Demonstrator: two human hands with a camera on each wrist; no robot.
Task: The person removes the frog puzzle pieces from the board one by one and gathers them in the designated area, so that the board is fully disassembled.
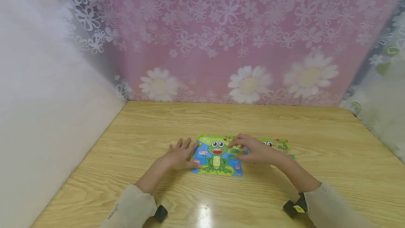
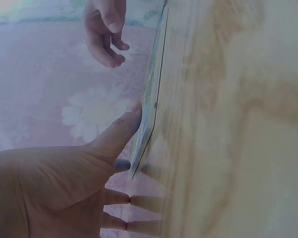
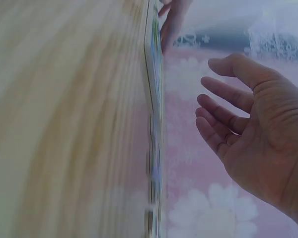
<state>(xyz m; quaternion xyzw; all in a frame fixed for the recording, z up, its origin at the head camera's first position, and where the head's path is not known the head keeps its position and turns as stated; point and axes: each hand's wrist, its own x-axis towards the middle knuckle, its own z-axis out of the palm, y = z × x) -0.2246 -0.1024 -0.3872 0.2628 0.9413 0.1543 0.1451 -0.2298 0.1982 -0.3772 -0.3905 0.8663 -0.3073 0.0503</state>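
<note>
A flat picture board with a green frog on blue (image 1: 216, 163) lies on the wooden table in the head view. At its left edge is my left hand (image 1: 178, 158), fingers spread and straight. In the left wrist view the thumb (image 2: 120, 130) touches the board's edge, while the other fingertips rest on the tabletop. My right hand (image 1: 257, 151) hovers over the right side, its fingers loosely bent. The right wrist view shows that hand (image 3: 260, 116) holding nothing, apart from the board. Beneath it lies a second colourful picture (image 1: 283, 145), partly hidden by hand and forearm.
The light wood table (image 1: 202, 119) reaches back to a pink flowered curtain (image 1: 202, 66). White cloth (image 1: 57, 80) stands along the left side. Dark wrist-worn devices (image 1: 160, 214) sit by both sleeves. In the right wrist view, several separate edges (image 3: 153, 191) line up beside the board.
</note>
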